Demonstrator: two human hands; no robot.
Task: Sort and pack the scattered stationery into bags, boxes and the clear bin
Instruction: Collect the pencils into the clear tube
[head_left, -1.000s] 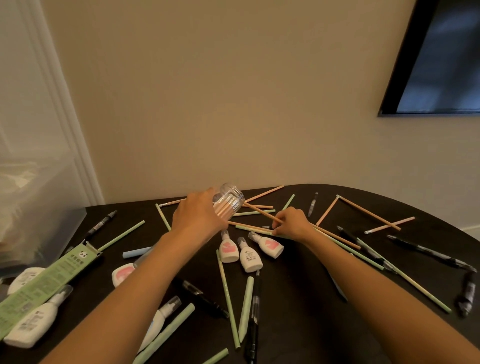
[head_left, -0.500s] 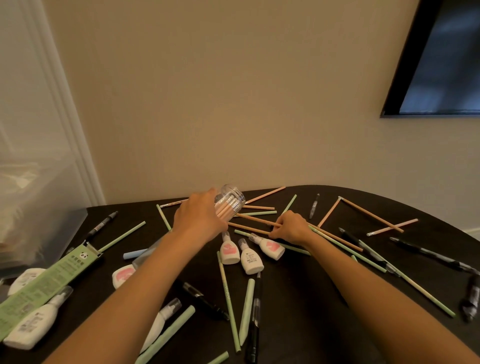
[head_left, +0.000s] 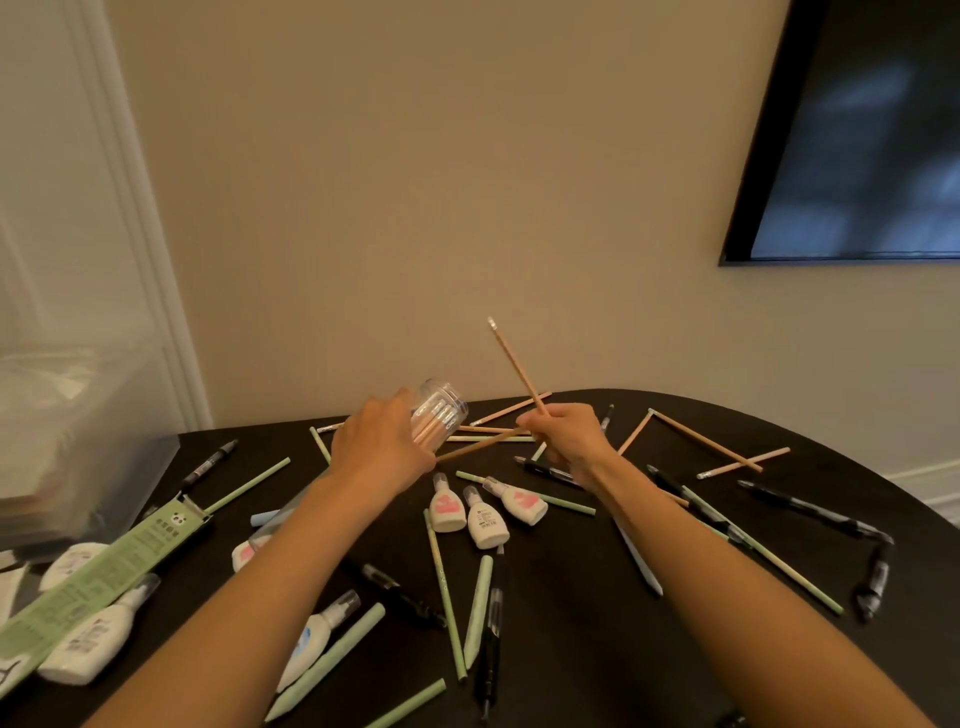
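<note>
Jar (head_left: 439, 418) left of raised pencil (head_left: 517, 366), bottles (head_left: 485, 512) before both

Seven white bottles (head_left: 485, 522), about eight black pens (head_left: 815, 512), roughly ten green pencils (head_left: 442, 592), two pale-blue pencils (head_left: 636, 556), five loose peach pencils (head_left: 706, 441) plus two held, one clear jar (head_left: 441, 410), one green box (head_left: 104, 577), one clear bin (head_left: 78, 467).

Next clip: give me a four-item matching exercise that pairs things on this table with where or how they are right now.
Things:
1. clear jar
2. raised orange pencil
3. green box
4. three white bottles

States:
A. lies at the left side of the table
B. gripped by the right hand, pointing up
C. held tilted by the left hand, pencils inside
D. grouped on the table between the forearms

Pairs: 1-C, 2-B, 3-A, 4-D.
</note>
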